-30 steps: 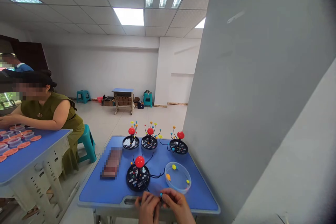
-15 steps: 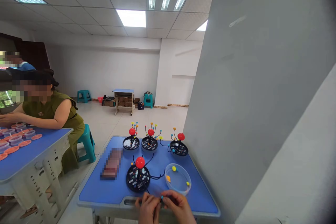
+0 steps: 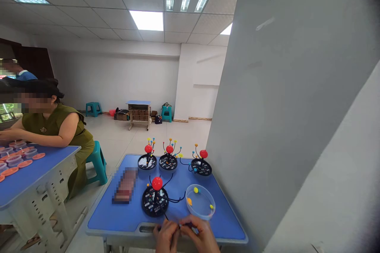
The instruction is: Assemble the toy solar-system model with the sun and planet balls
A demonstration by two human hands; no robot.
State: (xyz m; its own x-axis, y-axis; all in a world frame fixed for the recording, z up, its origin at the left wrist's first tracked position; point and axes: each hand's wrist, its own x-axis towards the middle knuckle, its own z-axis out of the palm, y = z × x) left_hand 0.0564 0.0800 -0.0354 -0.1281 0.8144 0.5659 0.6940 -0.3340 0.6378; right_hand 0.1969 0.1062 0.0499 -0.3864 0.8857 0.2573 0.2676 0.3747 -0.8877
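Note:
A solar system model (image 3: 155, 201) with a black round base, a large red ball and several curved black arms stands near the front of the blue desk. One black arm (image 3: 166, 216) reaches from it towards my left hand (image 3: 167, 238), whose fingers are closed around its end. Fingertips pinched, my right hand (image 3: 201, 234) meets the left at the desk's front edge. The small blue ball seen there a moment ago is now mostly hidden by the fingers. Just beyond my right hand, a clear round tub (image 3: 204, 212) holds a few small yellow, orange and blue balls.
Three similar models with coloured balls (image 3: 147, 161) (image 3: 168, 161) (image 3: 202, 166) line the desk's back. A blurred flat reddish item (image 3: 126, 185) lies left. The grey wall (image 3: 267, 126) rises close on the right. A person in green (image 3: 59, 126) sits at another desk with pink-lidded cups (image 3: 14, 160).
The view has shifted slightly. My right fingertips have closed in against the left hand, and the blue ball that showed between them is now covered.

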